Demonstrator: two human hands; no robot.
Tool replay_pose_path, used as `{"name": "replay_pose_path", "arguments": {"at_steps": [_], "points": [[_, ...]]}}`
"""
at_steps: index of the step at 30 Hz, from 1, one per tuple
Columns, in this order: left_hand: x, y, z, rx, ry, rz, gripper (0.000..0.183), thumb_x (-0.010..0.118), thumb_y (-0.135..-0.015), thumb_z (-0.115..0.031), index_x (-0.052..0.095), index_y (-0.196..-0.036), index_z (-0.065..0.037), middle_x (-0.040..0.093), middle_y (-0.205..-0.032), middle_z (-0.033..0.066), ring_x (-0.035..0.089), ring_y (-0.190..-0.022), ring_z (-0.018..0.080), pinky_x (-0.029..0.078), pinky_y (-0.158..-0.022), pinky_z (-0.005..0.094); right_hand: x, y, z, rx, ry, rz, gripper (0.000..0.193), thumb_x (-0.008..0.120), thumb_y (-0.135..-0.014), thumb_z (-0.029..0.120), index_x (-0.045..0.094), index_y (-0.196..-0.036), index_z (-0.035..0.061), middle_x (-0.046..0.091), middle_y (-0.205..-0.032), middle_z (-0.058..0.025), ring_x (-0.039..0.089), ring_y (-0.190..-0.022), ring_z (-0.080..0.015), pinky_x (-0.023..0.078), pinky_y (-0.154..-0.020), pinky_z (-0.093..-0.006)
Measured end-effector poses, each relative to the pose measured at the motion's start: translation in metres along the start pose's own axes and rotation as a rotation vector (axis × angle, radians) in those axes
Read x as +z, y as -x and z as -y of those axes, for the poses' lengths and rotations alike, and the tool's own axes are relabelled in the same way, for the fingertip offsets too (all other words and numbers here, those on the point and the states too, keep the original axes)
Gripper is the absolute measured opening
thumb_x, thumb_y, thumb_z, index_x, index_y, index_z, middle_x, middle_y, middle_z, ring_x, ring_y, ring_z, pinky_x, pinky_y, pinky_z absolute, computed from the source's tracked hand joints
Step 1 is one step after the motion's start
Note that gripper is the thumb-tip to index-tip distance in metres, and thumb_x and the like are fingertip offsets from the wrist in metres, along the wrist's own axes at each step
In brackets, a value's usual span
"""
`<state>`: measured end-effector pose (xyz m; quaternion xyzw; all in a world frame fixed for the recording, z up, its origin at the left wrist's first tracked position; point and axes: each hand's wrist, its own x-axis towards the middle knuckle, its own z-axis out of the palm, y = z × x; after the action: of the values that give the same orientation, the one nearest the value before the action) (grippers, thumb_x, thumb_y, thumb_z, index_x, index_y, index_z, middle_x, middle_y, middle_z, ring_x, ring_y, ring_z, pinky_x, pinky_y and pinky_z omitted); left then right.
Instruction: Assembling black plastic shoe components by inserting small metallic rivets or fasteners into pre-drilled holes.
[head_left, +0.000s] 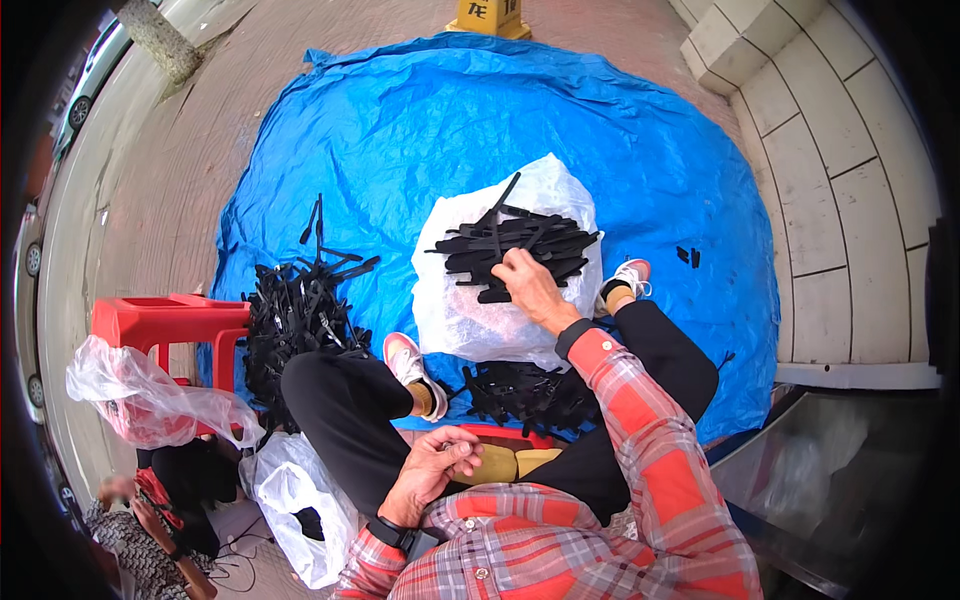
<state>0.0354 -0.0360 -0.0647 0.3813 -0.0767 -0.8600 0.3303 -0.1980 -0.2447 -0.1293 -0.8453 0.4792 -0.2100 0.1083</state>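
My right hand [533,286] reaches over a pile of black fabric straps [550,245] heaped on a white plastic bag [450,315]. Its thumb and fingers pinch together at the near left part of the pile, on a black strap. Close to my lap, my left hand [437,470] is held with its fingers curled inward. Whatever it may hold is hidden. Between my feet, nearer to me, lies a second heap of black straps [525,395]. A larger tangle of similar black pieces [300,310] spreads out left of my knee.
A blue tarp [420,120] covers the ground. At the left stand a red plastic stool [170,312] and clear plastic bags [150,395]; another person [140,540] is at the lower left. A yellow sign [490,22] stands beyond the tarp. A tiled wall [830,200] rises on the right.
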Motion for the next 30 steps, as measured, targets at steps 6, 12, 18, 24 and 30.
{"name": "replay_pose_path", "arguments": {"at_steps": [6, 12, 18, 24, 30], "points": [[0.001, -0.002, -0.005, 0.057, -0.005, -0.052, 0.02, 0.061, -0.081, -0.002, 0.059, -0.1, 0.002, 0.063, -0.089, 0.0125, 0.062, -0.073, 0.0152, 0.052, -0.063, 0.0218, -0.045, -0.025, 0.017, 0.238, -0.449, -0.54, 0.009, 0.059, -0.081, 0.003, 0.059, -0.09, 0.002, 0.06, -0.091, -0.0104, 0.057, -0.083, -0.0187, 0.046, -0.073, -0.0297], [0.012, 0.001, -0.014, 0.149, 0.008, -0.019, 0.025, 0.058, -0.081, 0.002, 0.056, -0.106, 0.004, 0.062, -0.098, 0.0151, 0.061, -0.082, 0.0167, 0.051, -0.072, 0.0223, -0.094, 0.028, 0.062, 0.529, -1.442, -0.214, 0.025, 0.039, -0.095, 0.018, 0.04, -0.117, 0.0053, 0.053, -0.077, -0.0065, 0.051, -0.062, -0.0128, 0.047, -0.06, -0.0267], [0.031, 0.012, -0.017, 0.111, 0.106, 0.033, 0.026, 0.055, -0.087, -0.012, 0.052, -0.107, 0.004, 0.061, -0.097, 0.0183, 0.063, -0.079, 0.0189, 0.054, -0.07, 0.0232, -0.1, 0.131, 0.127, 0.704, -1.55, 0.17, 0.064, 0.053, -0.084, 0.003, 0.019, -0.137, 0.007, 0.056, -0.087, -0.013, 0.057, -0.071, -0.015, 0.048, -0.059, -0.0257], [0.029, 0.02, -0.004, 0.134, -0.062, -0.018, 0.022, 0.051, -0.09, -0.016, 0.056, -0.101, 0.003, 0.064, -0.085, 0.0141, 0.063, -0.066, 0.0146, 0.051, -0.054, 0.0203, -0.107, 0.169, 0.181, 0.779, -1.5, 0.154, 0.042, 0.05, -0.085, -0.002, 0.031, -0.123, 0.0031, 0.058, -0.079, -0.0138, 0.062, -0.06, -0.0179, 0.05, -0.043, -0.0246], [0.022, 0.029, 0.003, 0.113, -0.149, 0.097, 0.023, 0.05, -0.091, -0.019, 0.056, -0.098, 0.002, 0.058, -0.068, 0.0045, 0.047, -0.047, 0.0066, 0.035, -0.04, 0.0163, -0.105, 0.17, 0.189, 0.76, -1.498, 0.217, 0.03, 0.053, -0.085, 0.002, 0.042, -0.113, -0.0022, 0.059, -0.082, -0.0155, 0.062, -0.061, -0.0177, 0.049, -0.043, -0.0239]]}}
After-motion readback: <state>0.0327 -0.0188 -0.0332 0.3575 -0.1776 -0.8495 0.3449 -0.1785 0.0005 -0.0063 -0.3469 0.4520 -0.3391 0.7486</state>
